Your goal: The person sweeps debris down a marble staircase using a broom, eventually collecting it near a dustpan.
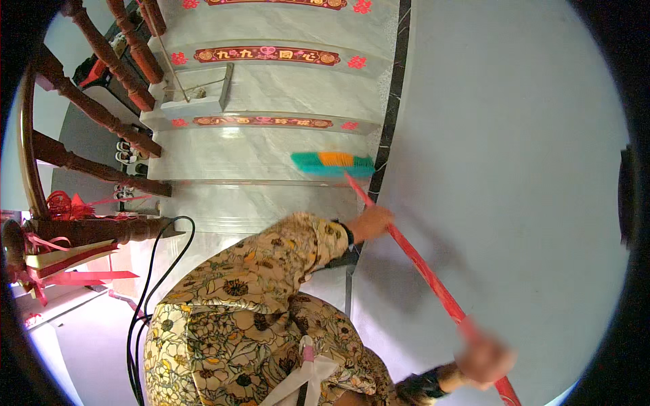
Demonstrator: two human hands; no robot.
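Both of my hands grip the red handle (426,269) of a broom, which slants across the view. My left hand (370,223) is lower on the handle, nearer the bristles. Higher up, by the grey-white wall, my right hand (485,355) holds it and looks blurred. The broom's teal and orange bristle head (332,164) is over a marble stair step (238,152), near its wall side. Two steps' edges bear red decorative strips. A long-handled dustpan (195,105) sits on a higher step by the balusters, with a small clump of debris (200,94) in it.
Brown turned balusters (96,116) line the left side. A black cable (137,325) loops near my left side. Red ribbons (86,276) hang on the newel post. Several shoes (124,152) lie beyond the balusters. The wall (508,152) borders the stairs on the right.
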